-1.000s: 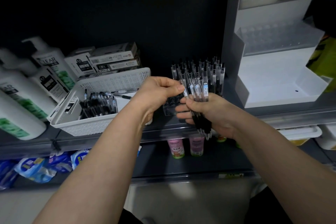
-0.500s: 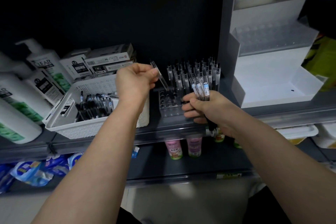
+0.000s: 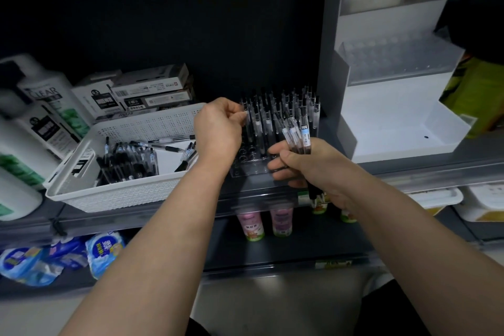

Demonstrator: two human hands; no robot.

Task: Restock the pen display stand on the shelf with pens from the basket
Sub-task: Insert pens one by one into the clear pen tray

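A clear pen display stand (image 3: 246,169) sits on the dark shelf, with several pens (image 3: 275,114) upright in its back rows and empty holes in front. My left hand (image 3: 218,131) pinches one pen (image 3: 248,123) upright at the stand's left side, its lower end among the holes. Just right of the stand's front, my right hand (image 3: 305,166) is closed around a bundle of pens (image 3: 298,138), tips pointing down. The white perforated basket (image 3: 122,194) to the left holds several more pens (image 3: 128,161).
Shampoo bottles (image 3: 41,123) and pen boxes (image 3: 147,90) stand left of and behind the basket. A tall white and grey display unit (image 3: 395,123) stands at the right. Small bottles (image 3: 251,224) and packets (image 3: 54,259) fill the lower shelf.
My left hand took one pen from the bundle, carried it up and left, and now holds it upright at the stand's left side. My right hand stayed by the stand with the bundle.
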